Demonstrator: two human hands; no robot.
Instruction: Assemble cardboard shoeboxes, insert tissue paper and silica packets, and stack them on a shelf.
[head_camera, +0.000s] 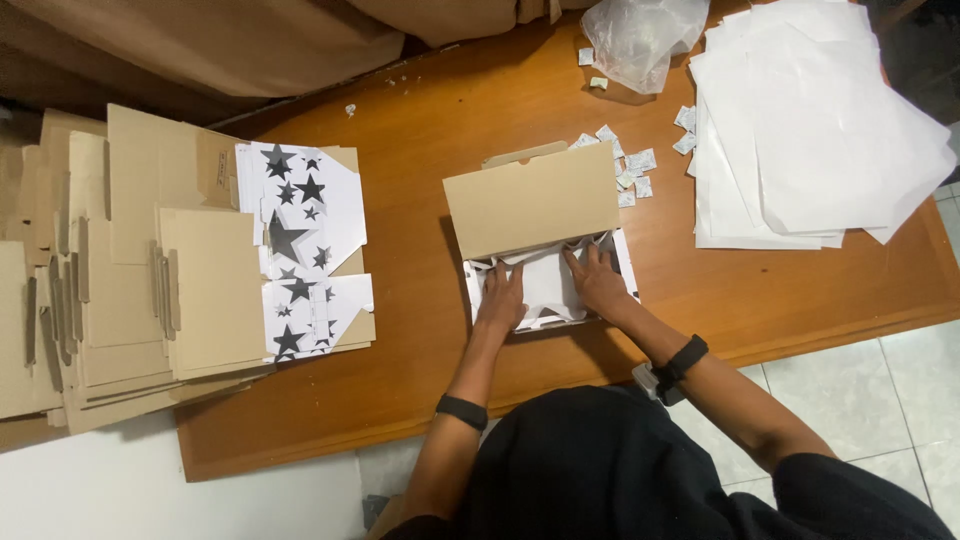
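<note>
Wood surface (420, 330) fills most of the view, orange-brown. Far left: big stack of flat cardboard blanks (110, 290), w/ star-printed flat sheets (305, 250) lying on its right side. Top right: loose pile of white paper sheets (810, 130). Top centre: crumpled clear plastic bag (640, 40); small white sachets (630, 165) scattered between it and the box.

Centre, near the front edge: open cardboard box (545, 240), lid flap up and tilted away from the person, white tissue paper (545, 280) lining the inside and lapping over the rim.

Both hands are inside the box on the paper. Left hand (503, 298) flat, palm down, fingers (508, 275) roughly together & extended, pressing the paper at the left half. Right hand (598, 280) also flat, fingers (580, 262) slightly spread, pressing toward the back wall. Neither is pinching anything. Black band on each wrist.

Handling, as I judge it: box is light, thin-walled, fairly stiff along folds but crushable if squeezed mid-panel — best taken by both side walls or under the base. Paper is v. light, soft, tears & creases easily; flat-palm smoothing suits it better than a pinch, or lift it by an edge/corner.
</note>
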